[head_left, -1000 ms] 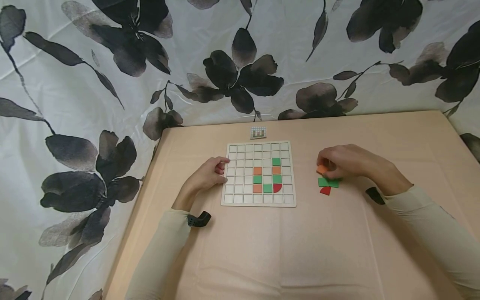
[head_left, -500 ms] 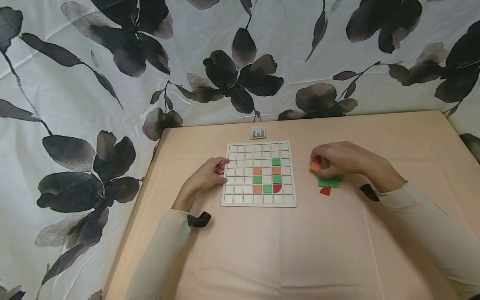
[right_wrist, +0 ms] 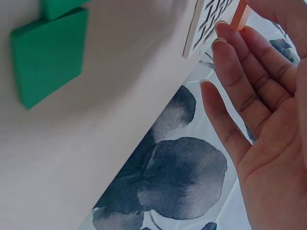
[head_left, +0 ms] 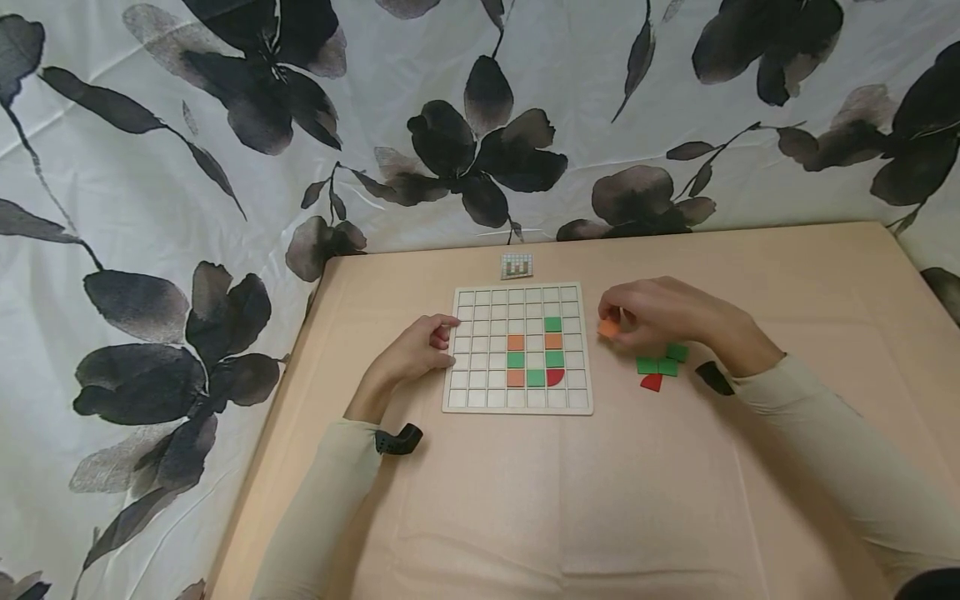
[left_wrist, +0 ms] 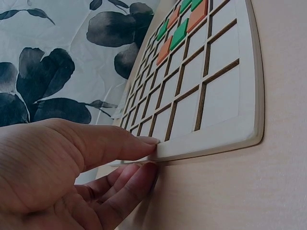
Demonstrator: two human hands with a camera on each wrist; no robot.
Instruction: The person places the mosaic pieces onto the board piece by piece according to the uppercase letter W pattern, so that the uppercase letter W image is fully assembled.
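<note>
A pale grid board (head_left: 517, 411) lies on the table, bearing several green and orange square tiles and one red tile (head_left: 555, 377) with a rounded corner. At its left edge my left hand (head_left: 412, 348) grips the rim; the left wrist view shows the thumb (left_wrist: 136, 147) on the border and the fingers curled beside and below it. Just right of the board, my right hand (head_left: 667, 317) pinches an orange tile (head_left: 608, 328) above the table. Close to that hand lie several loose green tiles (head_left: 667, 367) and a red piece (head_left: 652, 382).
Behind the board sits a small card (head_left: 516, 266) printed with a grid pattern. Around the table (head_left: 637, 492) hangs white cloth with dark flowers (head_left: 450, 162). Each wrist carries a black band (head_left: 399, 439).
My right hand has moved left toward the board, carrying the orange tile away from the loose pieces and uncovering more green ones. The left hand stays at the board's edge.
</note>
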